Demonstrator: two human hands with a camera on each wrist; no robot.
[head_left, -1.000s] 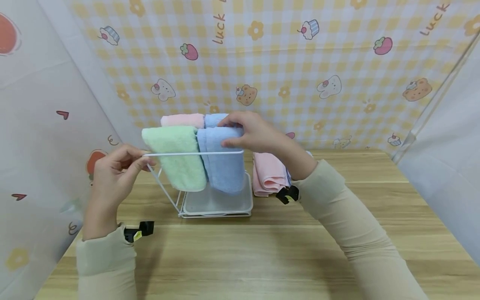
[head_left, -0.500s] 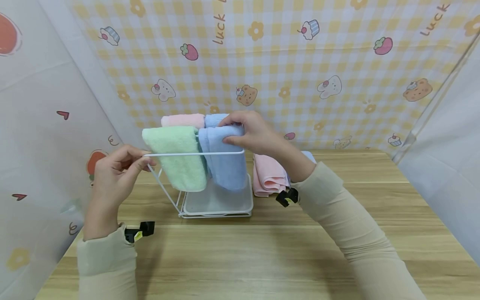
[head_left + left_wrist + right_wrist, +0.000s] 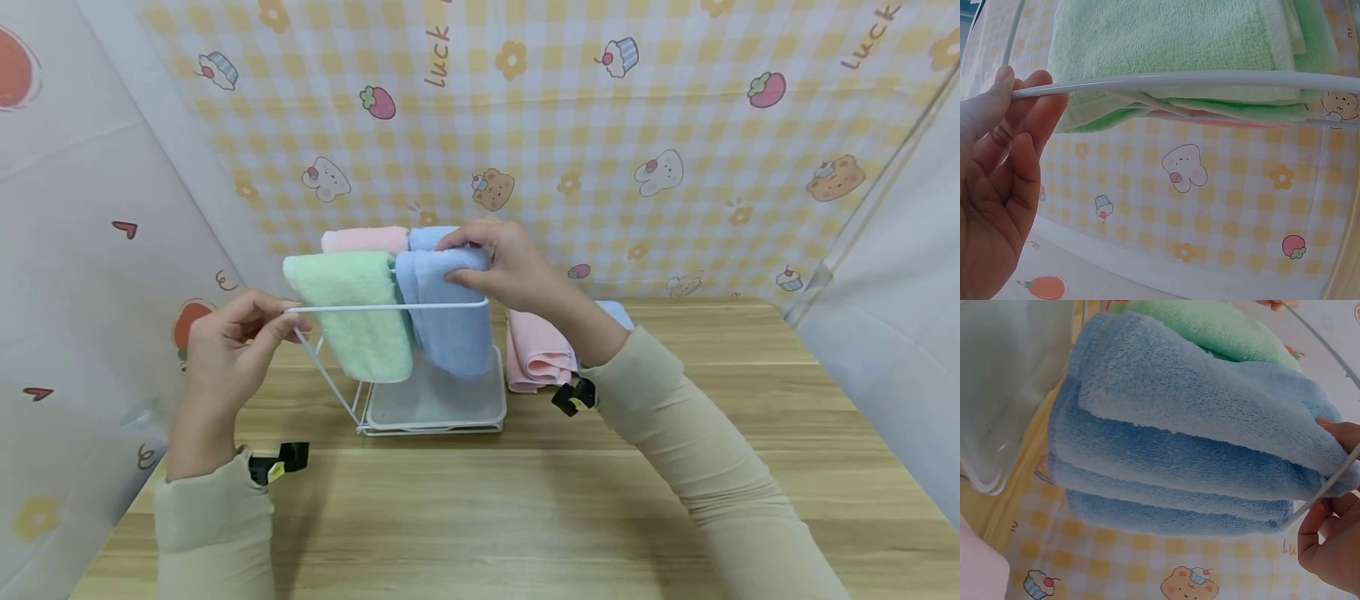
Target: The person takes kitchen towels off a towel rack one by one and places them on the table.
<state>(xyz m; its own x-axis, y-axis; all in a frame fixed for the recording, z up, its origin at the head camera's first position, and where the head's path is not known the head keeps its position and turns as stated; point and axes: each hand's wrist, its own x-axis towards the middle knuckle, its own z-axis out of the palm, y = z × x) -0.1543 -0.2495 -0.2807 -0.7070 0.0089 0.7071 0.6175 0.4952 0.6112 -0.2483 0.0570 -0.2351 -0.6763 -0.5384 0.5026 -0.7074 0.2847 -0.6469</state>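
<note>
Fuzzy blue towel (image 3: pixel 453 337) rose slightly; right fingers (image 3: pixel 469 277) pinch it, left fingers (image 3: pixel 274 328) wire rod (image 3: pixel 352 309).

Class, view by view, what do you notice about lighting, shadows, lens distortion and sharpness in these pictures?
Head view: bright, fairly even light, with a soft shadow on the wooden table beside the left sleeve; left wrist view: dimmer, the white bar looking slightly bowed, probably lens distortion; right wrist view: also dim, the pink cloth at the lower left edge looking soft.
</note>
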